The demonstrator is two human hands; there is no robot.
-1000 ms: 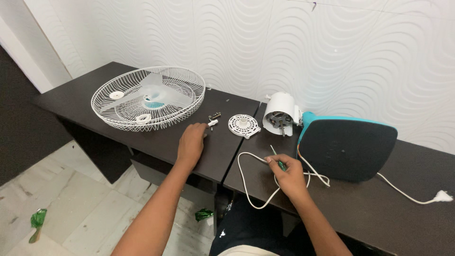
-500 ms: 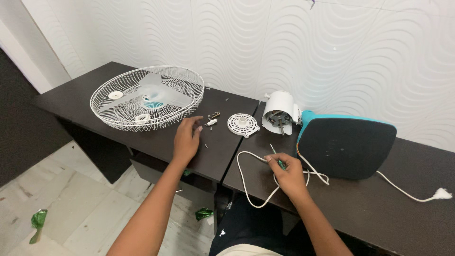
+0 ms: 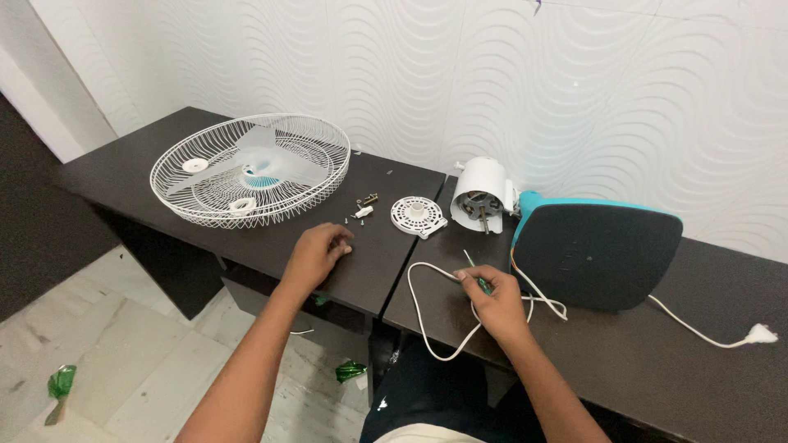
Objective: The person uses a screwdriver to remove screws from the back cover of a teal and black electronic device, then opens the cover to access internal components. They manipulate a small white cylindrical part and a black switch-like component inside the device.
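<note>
The right hand (image 3: 495, 305) is closed around a green-handled screwdriver (image 3: 476, 273), its thin shaft pointing away toward the far side of the desk, and it rests on the white power cord (image 3: 427, 324) that loops across the near edge. The left hand (image 3: 316, 253) lies on the dark desk (image 3: 139, 168) with its fingers curled loosely and the fingertips gathered as if on something small; whether it holds anything cannot be told.

Just beyond the left hand lie several loose screws and small fittings (image 3: 361, 212). To their right sits a round white slotted motor cover (image 3: 416, 215), and beside that the white motor housing (image 3: 478, 193) lies on its side, open end toward the camera, its shaft bare. Touching it on the right is the fan's teal-and-grey base (image 3: 595, 253), from which the cord runs out to a plug (image 3: 759, 334) at the far right. At the far left, the white wire guard (image 3: 250, 168) lies flat with the translucent blade (image 3: 261, 164) resting inside it.

Judging by how the parts lie, the fan is largely in pieces: guard, blade, cover and fasteners are all separate from the motor, while motor and base appear joined.
</note>
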